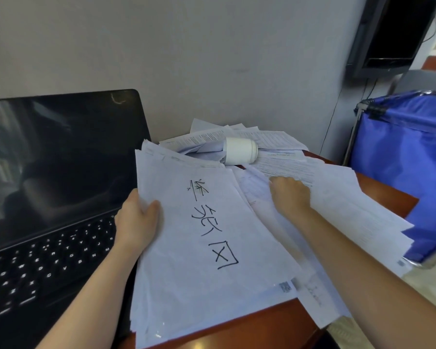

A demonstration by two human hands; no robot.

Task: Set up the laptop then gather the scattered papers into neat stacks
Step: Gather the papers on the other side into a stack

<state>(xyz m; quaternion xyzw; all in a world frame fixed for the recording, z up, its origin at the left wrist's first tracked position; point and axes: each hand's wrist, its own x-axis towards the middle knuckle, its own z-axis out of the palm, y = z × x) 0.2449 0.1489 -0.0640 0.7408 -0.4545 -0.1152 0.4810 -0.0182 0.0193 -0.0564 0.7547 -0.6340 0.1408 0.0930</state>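
Two bare hands are working over a paper-strewn table (385,195). At far left, the laptop (48,185) is standing open, its screen dark and its keyboard facing the person. Just beside it, the left hand (136,222) is gripping the left margin of the stack of papers (199,260), thumb lying on the top sheet and fingers curling beneath. This stack, with large handwritten black characters on its top sheet, is overlapping the laptop's right side and reaching past the table's near edge. Behind it, a white bottle (241,150) is lying on its side on further sheets near the wall. Right of the stack, the right hand (290,195) is resting on the loose papers (350,210), knuckles toward the camera. Its fingers are bending out of sight, so whether they are pinching a sheet cannot be told. These loose papers are overhanging the table's right edge, beside a blue bag (413,159).
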